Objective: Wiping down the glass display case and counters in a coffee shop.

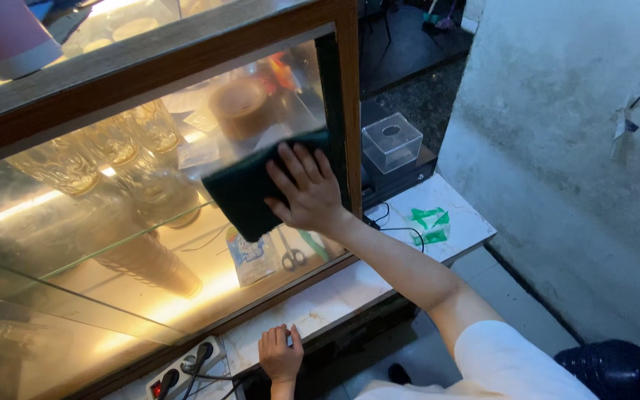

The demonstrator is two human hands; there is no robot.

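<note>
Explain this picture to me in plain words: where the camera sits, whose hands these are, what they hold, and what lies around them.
The camera sits on a person's head and looks down, so both hands are that person's own. The right hand presses a dark green cloth flat against the glass front of a wood-framed display cabinet. The left hand rests on the pale marble counter below, beside a white power strip with dark plugs. Behind the glass stand drinking glasses, stacked cups and scissors. To the right sits a clear plastic box; a dark blue water jug is at the lower right corner.
</note>
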